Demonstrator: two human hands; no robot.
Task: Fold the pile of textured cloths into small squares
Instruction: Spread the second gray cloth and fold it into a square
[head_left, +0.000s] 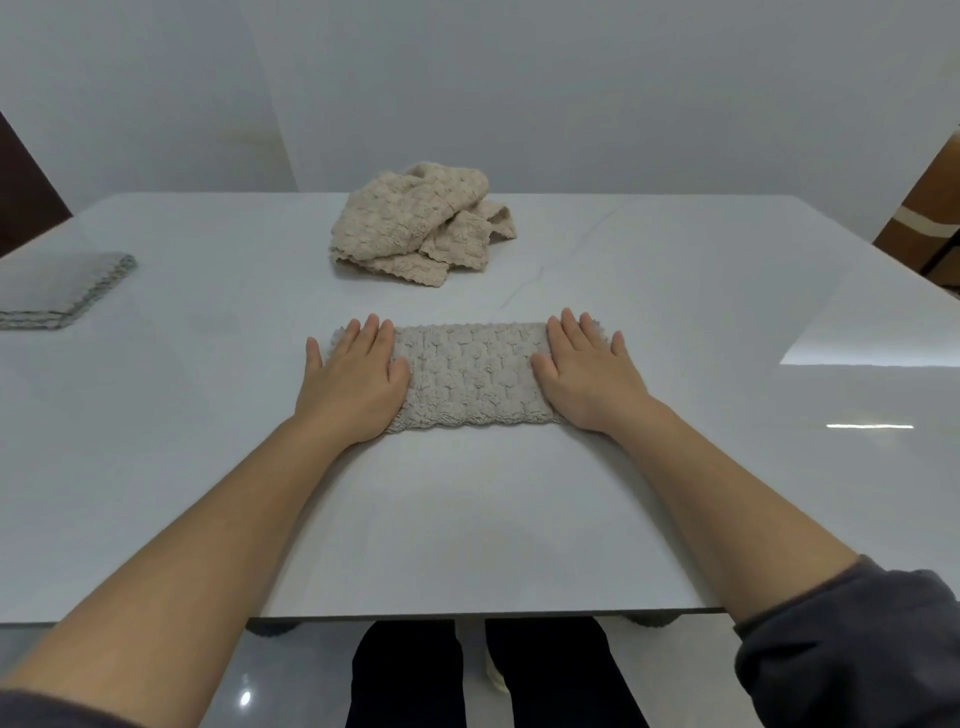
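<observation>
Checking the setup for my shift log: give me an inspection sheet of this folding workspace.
Surface: glossy white table, glare at right.
Job's things: grey cloth folded into a strip at centre; beige pile, unfolded, behind it; folded cloth at left edge.
Clutter: nothing seen.
Hands: left hand and right hand lie flat on the strip's ends, fingers straight.
Cables: nothing seen.
Surroundings: pale wall; brown furniture at far right.
</observation>
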